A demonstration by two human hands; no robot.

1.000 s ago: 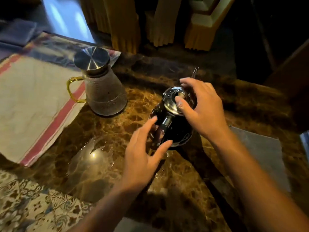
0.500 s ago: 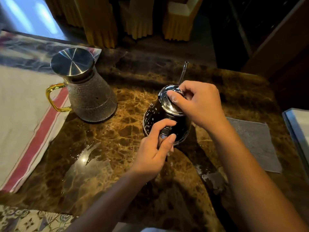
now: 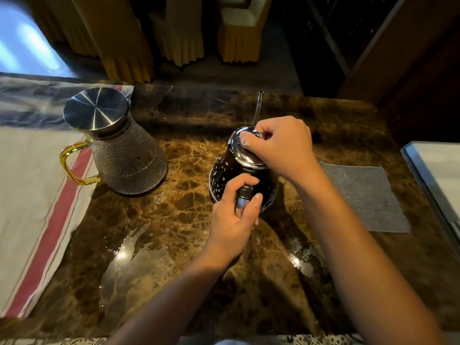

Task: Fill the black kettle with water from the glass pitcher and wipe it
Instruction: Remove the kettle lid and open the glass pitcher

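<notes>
Nearest the front edge of the marble counter (image 3: 154,232), both forearms reach in from below. A second ago the left hand (image 3: 232,220) hung open short of the black kettle (image 3: 224,175); it has since closed in, and its fingers and thumb are now curled round the kettle's handle (image 3: 242,197). Judgement: the kettle is braced for lid removal, so filling has not yet begun.

The kettle stands upright near the middle of the counter, its thin spout (image 3: 257,105) pointing toward the far edge. The right hand (image 3: 281,145), previously spread over the top, has drawn its fingers together; thumb and fingertips now pinch at the knob of the steel lid (image 3: 239,150), which remains seated. Whether the knob is fully gripped cannot be confirmed, as the fingers cover it.

A grey cloth (image 3: 363,195) lies flat toward the right edge, well apart from the kettle, untouched; wiping is outstanding.

Further left, the glass pitcher (image 3: 127,160) with gold handle and steel cap stands capped at the edge of a striped towel (image 3: 32,183), well apart from both hands.
</notes>
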